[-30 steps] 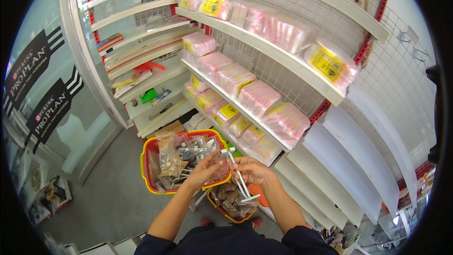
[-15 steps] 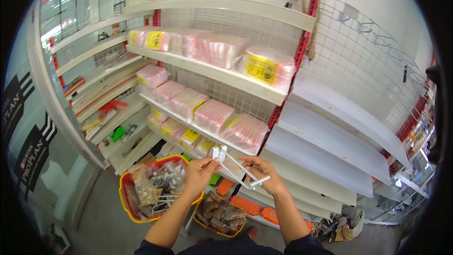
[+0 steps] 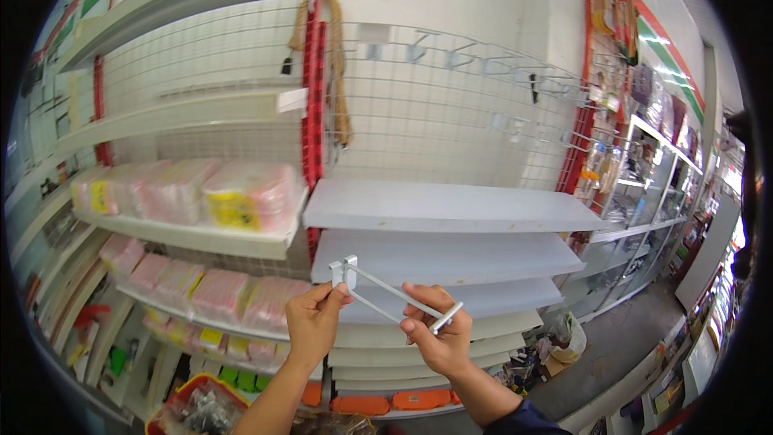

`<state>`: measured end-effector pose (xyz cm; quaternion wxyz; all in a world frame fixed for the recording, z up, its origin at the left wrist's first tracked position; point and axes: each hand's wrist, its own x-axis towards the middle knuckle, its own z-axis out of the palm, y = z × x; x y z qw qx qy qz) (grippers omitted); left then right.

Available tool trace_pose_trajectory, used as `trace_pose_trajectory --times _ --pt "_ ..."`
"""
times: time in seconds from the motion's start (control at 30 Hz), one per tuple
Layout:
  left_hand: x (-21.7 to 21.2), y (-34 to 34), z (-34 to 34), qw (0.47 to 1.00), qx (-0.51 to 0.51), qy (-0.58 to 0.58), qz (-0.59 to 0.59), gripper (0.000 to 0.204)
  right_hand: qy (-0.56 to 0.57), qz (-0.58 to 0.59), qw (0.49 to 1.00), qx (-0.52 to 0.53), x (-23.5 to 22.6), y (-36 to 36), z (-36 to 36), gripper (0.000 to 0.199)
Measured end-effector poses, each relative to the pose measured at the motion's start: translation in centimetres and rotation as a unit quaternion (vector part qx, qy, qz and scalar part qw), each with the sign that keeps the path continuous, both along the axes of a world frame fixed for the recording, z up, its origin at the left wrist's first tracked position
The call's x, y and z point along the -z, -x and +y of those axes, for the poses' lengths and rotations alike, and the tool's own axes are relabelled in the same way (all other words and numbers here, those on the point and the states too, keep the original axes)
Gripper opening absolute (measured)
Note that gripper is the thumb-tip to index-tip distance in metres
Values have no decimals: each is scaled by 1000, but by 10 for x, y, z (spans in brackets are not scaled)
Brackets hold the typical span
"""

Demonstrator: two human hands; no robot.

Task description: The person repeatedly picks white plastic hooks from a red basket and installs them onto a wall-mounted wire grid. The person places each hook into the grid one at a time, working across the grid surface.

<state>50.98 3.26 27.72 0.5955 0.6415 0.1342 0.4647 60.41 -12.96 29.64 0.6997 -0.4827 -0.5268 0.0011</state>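
A whitish metal display hook [image 3: 386, 287] is held between my two hands in front of the shelves. It has two long prongs, a bracket plate with small lugs at its left end and a short crossbar at its right end. My left hand [image 3: 314, 322] pinches the bracket end between thumb and fingers. Near the crossbar, my right hand [image 3: 439, 334] has its fingers curled round the prongs. Beyond the hook stand light grey shelves [image 3: 451, 248]. Above them is a wire grid panel [image 3: 435, 129], with several similar hooks [image 3: 463, 58] hanging along its upper part.
Packs wrapped in pink and clear plastic [image 3: 250, 193] fill the left shelves. A red post [image 3: 314, 89] divides the shelving, with a rope [image 3: 336, 72] beside it. A yellow-rimmed basket [image 3: 165, 415] is at lower left. Orange items [image 3: 419, 399] lie low down; glass cases [image 3: 636, 193] stand right.
My view has swung right and up, bringing the wire grid panel and grey shelves to the middle. The hook stays in both hands, and my right hand has shifted its fingers along it.
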Motion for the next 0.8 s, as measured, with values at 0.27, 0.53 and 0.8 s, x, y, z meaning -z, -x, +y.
trace_pose_trajectory --times 0.27,0.53,0.8 --pt "-50 -118 -18 997 46 -66 -13 23 -16 -66 981 180 -49 -83 -36 19" --pt "-75 -220 -25 984 170 -19 -47 37 -57 -72 961 260 -79 -176 -34 20" --pt "-88 -264 -30 978 202 -20 -40 58 -24 -156 933 323 -129 -291 -1 15"
